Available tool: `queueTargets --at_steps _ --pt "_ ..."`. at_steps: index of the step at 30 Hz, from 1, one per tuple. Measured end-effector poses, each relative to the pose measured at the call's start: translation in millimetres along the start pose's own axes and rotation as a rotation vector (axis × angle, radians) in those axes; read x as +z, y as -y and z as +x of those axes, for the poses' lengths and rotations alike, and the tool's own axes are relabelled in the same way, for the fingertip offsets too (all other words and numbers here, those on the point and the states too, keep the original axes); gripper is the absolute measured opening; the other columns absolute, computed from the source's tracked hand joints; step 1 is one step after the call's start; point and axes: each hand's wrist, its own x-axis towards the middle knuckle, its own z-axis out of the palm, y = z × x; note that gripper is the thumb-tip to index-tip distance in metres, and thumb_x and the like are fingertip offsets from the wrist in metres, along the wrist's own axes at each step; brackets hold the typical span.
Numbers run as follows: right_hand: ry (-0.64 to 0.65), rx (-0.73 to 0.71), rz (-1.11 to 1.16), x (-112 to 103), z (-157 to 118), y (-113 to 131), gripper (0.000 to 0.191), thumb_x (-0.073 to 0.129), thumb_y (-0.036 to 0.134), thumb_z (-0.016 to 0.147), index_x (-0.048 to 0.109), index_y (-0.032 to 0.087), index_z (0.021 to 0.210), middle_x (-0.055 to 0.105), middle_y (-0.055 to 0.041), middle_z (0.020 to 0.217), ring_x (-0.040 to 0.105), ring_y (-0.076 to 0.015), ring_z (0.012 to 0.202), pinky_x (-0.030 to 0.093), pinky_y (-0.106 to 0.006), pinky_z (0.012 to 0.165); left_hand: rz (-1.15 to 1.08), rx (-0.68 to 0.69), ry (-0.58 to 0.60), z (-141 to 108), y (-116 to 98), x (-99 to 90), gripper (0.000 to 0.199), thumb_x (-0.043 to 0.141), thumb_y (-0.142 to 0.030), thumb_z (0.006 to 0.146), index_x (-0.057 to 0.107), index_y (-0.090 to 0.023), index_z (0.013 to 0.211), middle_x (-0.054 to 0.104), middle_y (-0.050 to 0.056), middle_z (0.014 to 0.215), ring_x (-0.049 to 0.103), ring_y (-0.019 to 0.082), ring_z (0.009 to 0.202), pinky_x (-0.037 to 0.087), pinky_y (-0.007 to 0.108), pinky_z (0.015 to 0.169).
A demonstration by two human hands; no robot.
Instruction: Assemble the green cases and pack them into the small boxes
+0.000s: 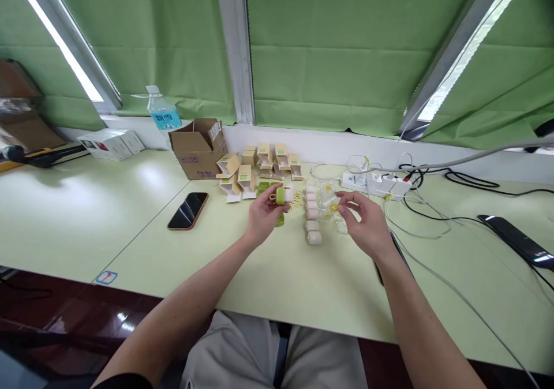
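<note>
My left hand (262, 213) is closed around a small case with a lime-green cover (280, 195) and a pale pink end, held just above the table. Nearby on the right, my right hand (361, 219) has its thumb and fingertips brought together at a clear plastic piece with a yellow spot (333, 208). More clear plastic pieces (328, 188) lie beyond those fingertips. Between the hands runs a column of pale pink rounded cases (312, 214). Partly behind my left hand are green covers (280, 220) and small yellow loops (297, 198).
Opened small cartons (246, 178) stand behind my left hand, beside a brown cardboard box (199, 152) and a water bottle (162, 111). A phone (187, 210) lies left. White power strips (376, 183) and loose cables (450, 219) spread right. Another dark device lies under my right wrist.
</note>
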Motion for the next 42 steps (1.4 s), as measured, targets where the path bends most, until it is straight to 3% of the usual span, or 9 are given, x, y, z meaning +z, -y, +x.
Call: queueTargets --at_steps 3,5,9,15,22,27,31,36,42 --pt "0.05 0.154 0.486 17.7 14.3 11.3 0.035 0.086 0.053 0.084 0.065 0.025 0.089 0.075 -0.0044 0.101 0.071 -0.0244 0.102 0.066 -0.049 0.094 -0.015 0.009 0.04 0.2 2.2 -1.2 0.063 0.085 -0.023 0.081 0.072 -0.022 0.142 0.081 0.005 0.101 0.078 0.017 0.083 0.072 0.038 0.082" --pt "0.065 0.176 0.733 33.4 21.8 12.3 0.04 0.093 0.05 0.077 0.064 0.025 0.087 0.072 -0.0017 0.101 0.071 -0.0233 0.102 0.068 -0.052 0.096 -0.024 0.024 0.046 1.1 2.8 -2.3 0.062 0.083 -0.022 0.083 0.071 -0.023 0.143 0.082 0.005 0.105 0.078 0.016 0.084 0.072 0.038 0.084" --pt "0.061 0.166 0.948 58.5 23.8 -1.4 0.04 0.098 0.044 0.074 0.068 0.03 0.097 0.071 -0.0002 0.108 0.074 -0.0236 0.107 0.067 -0.051 0.102 -0.02 0.066 0.032 2.8 2.0 -4.4 0.059 0.083 -0.021 0.084 0.071 -0.023 0.142 0.081 0.006 0.116 0.079 0.017 0.093 0.071 0.035 0.087" --pt "0.084 0.142 0.921 67.9 9.2 -20.7 0.053 0.096 0.045 0.08 0.07 0.036 0.125 0.079 -0.0032 0.118 0.073 -0.0222 0.112 0.064 -0.04 0.098 0.051 0.127 0.031 0.2 -1.5 -4.4 0.054 0.086 -0.021 0.084 0.071 -0.023 0.136 0.079 0.008 0.121 0.078 0.022 0.107 0.071 0.037 0.093" --pt "0.067 0.215 0.888 76.8 5.0 -15.8 0.055 0.102 0.05 0.074 0.073 0.03 0.116 0.081 -0.0043 0.118 0.076 -0.0233 0.111 0.069 -0.044 0.095 0.192 0.207 0.029 -4.2 -11.3 -2.4 0.046 0.087 -0.021 0.083 0.077 -0.025 0.128 0.08 0.007 0.125 0.076 0.021 0.108 0.07 0.035 0.09" --pt "0.096 0.218 0.812 77.5 3.8 -15.3 0.056 0.098 0.054 0.078 0.078 0.03 0.125 0.079 -0.005 0.117 0.076 -0.0206 0.099 0.066 -0.034 0.078 0.252 0.247 0.041 -5.4 -15.1 -2.4 0.044 0.086 -0.023 0.085 0.079 -0.026 0.129 0.082 0.007 0.126 0.078 0.021 0.111 0.07 0.034 0.091" --pt "0.102 0.206 0.785 80.6 2.5 -15.2 0.061 0.098 0.054 0.078 0.077 0.032 0.132 0.078 -0.003 0.11 0.071 -0.0181 0.09 0.063 -0.032 0.071 0.308 0.252 0.09 -7.8 -15.3 -2.7 0.047 0.083 -0.017 0.086 0.079 -0.027 0.132 0.082 0.006 0.132 0.079 0.021 0.114 0.069 0.036 0.096" --pt "0.108 0.172 0.759 84.5 1.4 -11.8 0.056 0.096 0.058 0.08 0.078 0.03 0.125 0.077 -0.0021 0.103 0.067 -0.017 0.082 0.063 -0.034 0.069 0.401 0.304 0.129 -9.9 -13.3 -3.6 0.046 0.084 -0.018 0.087 0.079 -0.026 0.132 0.083 0.006 0.132 0.079 0.022 0.113 0.068 0.037 0.096" --pt "0.152 0.129 0.719 82.4 0.2 -9.6 0.055 0.096 0.056 0.082 0.08 0.031 0.127 0.077 -0.0015 0.098 0.067 -0.0174 0.08 0.066 -0.037 0.073 0.508 0.331 0.089 -9.9 -13.7 -5.0 0.044 0.086 -0.021 0.087 0.079 -0.027 0.13 0.085 0.005 0.124 0.079 0.021 0.106 0.066 0.036 0.094"
